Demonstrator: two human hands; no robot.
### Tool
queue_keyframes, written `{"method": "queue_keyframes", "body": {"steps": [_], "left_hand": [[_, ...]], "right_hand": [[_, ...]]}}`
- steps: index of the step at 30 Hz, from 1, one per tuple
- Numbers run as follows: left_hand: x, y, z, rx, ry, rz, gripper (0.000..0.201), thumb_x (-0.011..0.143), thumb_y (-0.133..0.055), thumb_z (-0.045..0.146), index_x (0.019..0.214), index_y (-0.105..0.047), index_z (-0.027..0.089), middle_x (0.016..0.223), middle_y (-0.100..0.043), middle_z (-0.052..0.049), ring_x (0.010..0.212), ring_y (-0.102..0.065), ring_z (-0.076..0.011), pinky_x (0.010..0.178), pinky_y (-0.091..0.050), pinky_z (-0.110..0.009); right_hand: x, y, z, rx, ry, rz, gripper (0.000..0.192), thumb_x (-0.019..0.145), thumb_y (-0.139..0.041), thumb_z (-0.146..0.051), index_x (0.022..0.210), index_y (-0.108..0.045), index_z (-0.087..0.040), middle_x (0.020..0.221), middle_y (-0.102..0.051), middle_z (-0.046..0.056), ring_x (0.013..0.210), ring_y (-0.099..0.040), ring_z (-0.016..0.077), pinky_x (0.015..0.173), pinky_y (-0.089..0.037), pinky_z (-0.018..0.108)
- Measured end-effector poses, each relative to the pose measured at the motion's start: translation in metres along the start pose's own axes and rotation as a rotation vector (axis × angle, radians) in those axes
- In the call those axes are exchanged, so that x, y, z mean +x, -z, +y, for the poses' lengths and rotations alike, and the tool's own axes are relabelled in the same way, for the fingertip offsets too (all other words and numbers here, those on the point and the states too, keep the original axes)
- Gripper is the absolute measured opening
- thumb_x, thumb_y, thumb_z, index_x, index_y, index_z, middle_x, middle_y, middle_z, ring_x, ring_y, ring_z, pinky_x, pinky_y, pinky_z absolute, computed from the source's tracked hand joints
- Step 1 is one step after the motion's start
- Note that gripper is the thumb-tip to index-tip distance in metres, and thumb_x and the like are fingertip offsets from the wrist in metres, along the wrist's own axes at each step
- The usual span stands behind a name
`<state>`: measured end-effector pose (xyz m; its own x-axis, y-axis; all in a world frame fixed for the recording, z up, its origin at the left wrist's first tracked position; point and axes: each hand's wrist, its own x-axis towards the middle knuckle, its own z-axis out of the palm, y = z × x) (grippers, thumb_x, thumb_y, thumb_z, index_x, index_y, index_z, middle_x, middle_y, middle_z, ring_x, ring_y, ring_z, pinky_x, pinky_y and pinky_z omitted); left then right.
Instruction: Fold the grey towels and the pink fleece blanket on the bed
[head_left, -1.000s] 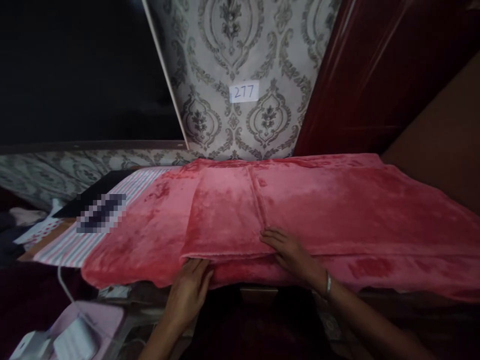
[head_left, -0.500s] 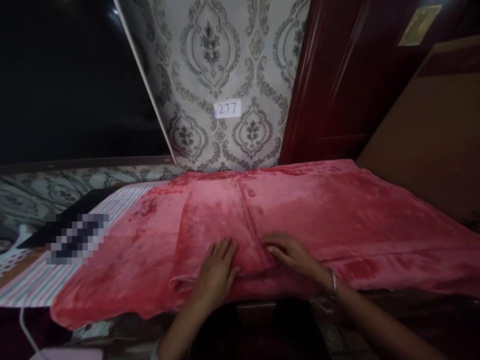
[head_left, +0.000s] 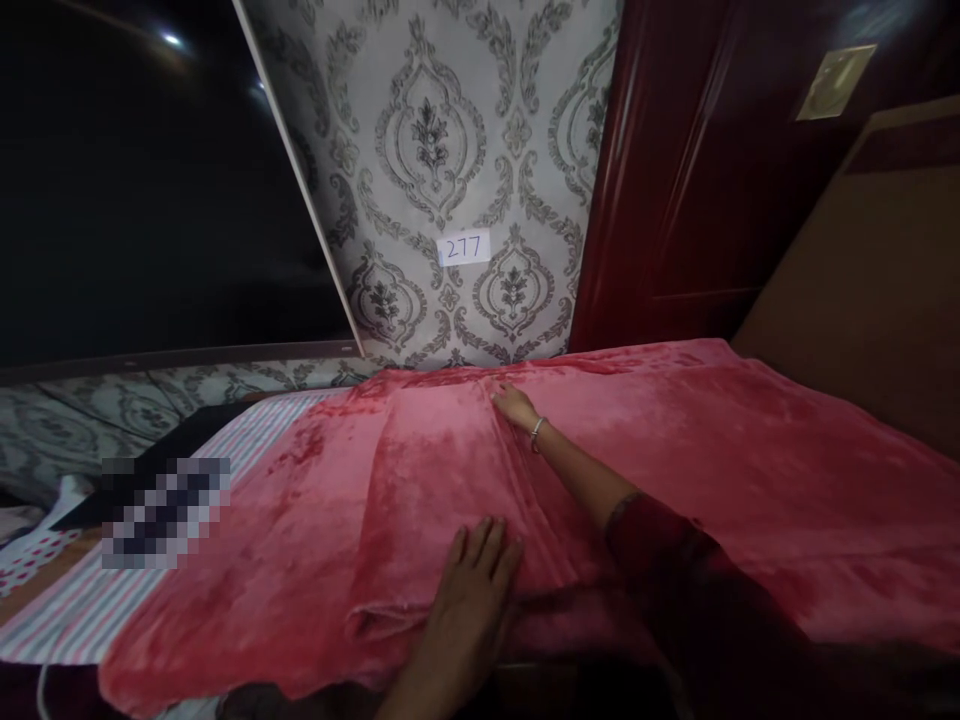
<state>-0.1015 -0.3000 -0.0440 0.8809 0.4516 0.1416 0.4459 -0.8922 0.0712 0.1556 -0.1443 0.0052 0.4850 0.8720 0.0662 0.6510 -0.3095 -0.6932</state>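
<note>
A red plush blanket (head_left: pixel 712 470) lies spread over a table, with a folded flap (head_left: pixel 427 470) lying on top at the middle. My left hand (head_left: pixel 472 590) presses flat on the flap's near edge, fingers spread. My right hand (head_left: pixel 514 405) reaches to the far end of the flap's right edge, near the wall, and rests on the cloth there. A bracelet (head_left: pixel 536 432) shows on that wrist. Neither hand grips anything that I can see.
A striped cloth (head_left: pixel 90 590) covers the table's left side, beneath the blanket. A patterned wall with a "277" label (head_left: pixel 463 248) stands behind. A dark red door (head_left: pixel 697 170) and a brown board (head_left: pixel 877 280) are to the right, a dark screen (head_left: pixel 150 180) to the left.
My right hand has slid from the flap's near edge along its right side to the far end. My left hand moved right along the near edge and lies flat.
</note>
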Motion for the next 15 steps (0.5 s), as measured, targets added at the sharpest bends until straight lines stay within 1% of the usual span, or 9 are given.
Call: {"method": "queue_keyframes", "body": {"steps": [2, 3, 5, 7, 9, 11, 13, 15], "left_hand": [[0.005, -0.007, 0.001, 0.023, -0.026, 0.013, 0.067, 0.085, -0.061, 0.020, 0.150, -0.045, 0.020, 0.154, -0.045, -0.017, 0.142, -0.043, -0.0362, 0.113, -0.041, -0.060], [0.007, -0.011, 0.001, 0.034, -0.039, 0.031, 0.065, 0.086, -0.058, 0.020, 0.150, -0.046, 0.019, 0.153, -0.047, -0.017, 0.141, -0.045, -0.0364, 0.112, -0.042, -0.060], [0.008, -0.016, -0.001, 0.057, -0.066, 0.090, 0.061, 0.087, -0.054, 0.017, 0.148, -0.049, 0.021, 0.151, -0.050, -0.015, 0.138, -0.048, -0.0360, 0.109, -0.045, -0.059], [0.006, -0.019, -0.003, 0.060, -0.099, 0.151, 0.060, 0.086, -0.053, 0.014, 0.145, -0.052, 0.024, 0.150, -0.052, -0.012, 0.137, -0.050, -0.0338, 0.110, -0.044, -0.056], [0.002, -0.018, -0.005, 0.040, -0.125, 0.202, 0.060, 0.085, -0.053, 0.013, 0.144, -0.053, 0.026, 0.150, -0.053, -0.009, 0.138, -0.049, -0.0305, 0.113, -0.042, -0.052], [0.000, -0.015, -0.005, 0.020, -0.130, 0.225, 0.060, 0.084, -0.053, 0.012, 0.143, -0.054, 0.027, 0.149, -0.054, -0.007, 0.138, -0.050, -0.0286, 0.115, -0.041, -0.050], [0.000, -0.012, -0.004, 0.006, -0.113, 0.211, 0.059, 0.084, -0.053, 0.012, 0.141, -0.056, 0.026, 0.147, -0.056, -0.008, 0.136, -0.051, -0.0287, 0.115, -0.041, -0.049], [0.003, -0.009, -0.001, -0.014, -0.085, 0.167, 0.059, 0.083, -0.054, 0.014, 0.142, -0.056, 0.025, 0.146, -0.057, -0.009, 0.136, -0.051, -0.0300, 0.114, -0.042, -0.051]], "right_hand": [[0.007, -0.008, -0.004, -0.006, 0.007, 0.018, 0.050, 0.096, -0.055, -0.029, 0.141, -0.052, -0.007, 0.126, -0.067, 0.019, 0.114, -0.065, 0.0262, 0.094, -0.049, 0.030], [0.008, -0.012, -0.004, -0.007, 0.018, 0.034, 0.050, 0.096, -0.055, -0.027, 0.143, -0.050, -0.009, 0.130, -0.065, 0.018, 0.118, -0.063, 0.0254, 0.096, -0.048, 0.030], [0.007, -0.018, 0.000, -0.005, 0.043, 0.083, 0.050, 0.097, -0.050, -0.021, 0.146, -0.046, -0.014, 0.140, -0.060, 0.014, 0.128, -0.057, 0.0216, 0.103, -0.044, 0.027], [0.006, -0.022, 0.007, -0.005, 0.044, 0.126, 0.051, 0.097, -0.045, -0.017, 0.148, -0.043, -0.017, 0.144, -0.056, 0.013, 0.132, -0.053, 0.0195, 0.105, -0.042, 0.026], [0.006, -0.023, 0.015, -0.010, 0.022, 0.136, 0.051, 0.096, -0.047, -0.017, 0.147, -0.044, -0.016, 0.140, -0.059, 0.014, 0.129, -0.056, 0.0210, 0.103, -0.045, 0.028], [0.009, -0.022, 0.019, -0.014, 0.006, 0.119, 0.049, 0.095, -0.050, -0.018, 0.144, -0.047, -0.016, 0.134, -0.064, 0.014, 0.122, -0.061, 0.0220, 0.098, -0.048, 0.030], [0.012, -0.020, 0.019, -0.017, 0.003, 0.096, 0.049, 0.095, -0.051, -0.022, 0.143, -0.047, -0.016, 0.133, -0.065, 0.014, 0.118, -0.064, 0.0216, 0.095, -0.050, 0.029], [0.011, -0.018, 0.016, -0.023, 0.008, 0.074, 0.052, 0.096, -0.053, -0.027, 0.146, -0.045, -0.015, 0.132, -0.065, 0.014, 0.116, -0.065, 0.0214, 0.093, -0.051, 0.028]]}}
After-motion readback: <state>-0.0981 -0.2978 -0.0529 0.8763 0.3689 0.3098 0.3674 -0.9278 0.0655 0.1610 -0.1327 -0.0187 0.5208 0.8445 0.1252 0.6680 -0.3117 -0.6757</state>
